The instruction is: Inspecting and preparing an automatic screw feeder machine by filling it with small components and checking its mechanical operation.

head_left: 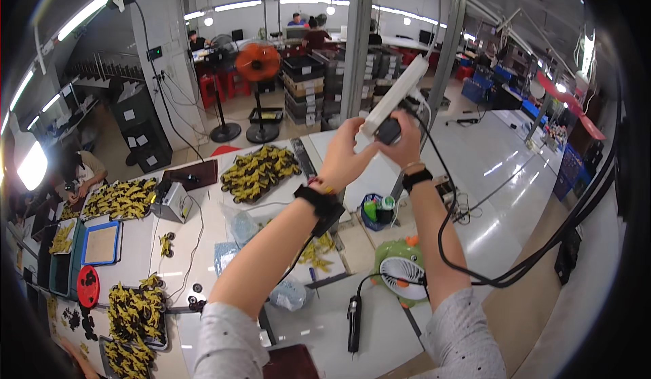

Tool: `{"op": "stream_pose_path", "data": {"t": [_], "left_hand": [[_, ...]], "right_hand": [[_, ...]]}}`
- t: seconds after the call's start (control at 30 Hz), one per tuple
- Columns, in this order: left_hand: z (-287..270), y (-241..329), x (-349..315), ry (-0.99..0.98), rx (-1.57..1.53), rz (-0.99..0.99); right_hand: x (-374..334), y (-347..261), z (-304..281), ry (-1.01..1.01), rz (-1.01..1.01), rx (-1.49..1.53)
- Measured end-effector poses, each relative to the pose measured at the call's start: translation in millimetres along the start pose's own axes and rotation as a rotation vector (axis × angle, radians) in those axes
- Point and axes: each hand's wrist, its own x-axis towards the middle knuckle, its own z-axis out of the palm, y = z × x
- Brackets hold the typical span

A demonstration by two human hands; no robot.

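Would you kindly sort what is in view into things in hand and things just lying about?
In hand:
white power strip, steadied by the left hand
black plug, pinched by the right hand
black cable

Lying about:
green desk fan
yellow-black parts
soldering iron
blue tray

both hands hold a power strip (395,94) above the table (203,223). the left hand (347,154) is just left of the right hand (401,142), which is on a plug (388,131). a small fan (401,276) stands below them.
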Motion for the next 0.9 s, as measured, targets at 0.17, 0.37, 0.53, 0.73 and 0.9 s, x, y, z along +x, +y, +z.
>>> {"op": "stream_pose_path", "data": {"t": [0.17,0.37,0.53,0.73,0.9], "left_hand": [[40.9,-20.9,77.7,-0.151,0.064,-0.123],[40.3,-23.8,93.7,-0.429,-0.086,-0.311],[41.2,-11.6,99.7,-0.397,0.013,-0.329],[40.7,-0.1,98.3,-0.346,0.156,-0.268],[15.7,15.3,107.5,-0.428,0.037,-0.460]], "right_hand": [[-5.4,2.1,-16.7,0.034,-0.022,0.048],[0.1,-3.4,-26.6,-0.004,0.071,0.121],[3.3,-10.3,-26.0,0.113,0.107,0.136],[-4.9,-28.4,-14.1,0.207,0.325,-0.025],[-18.3,-0.1,-37.5,0.323,0.267,0.381]]}}
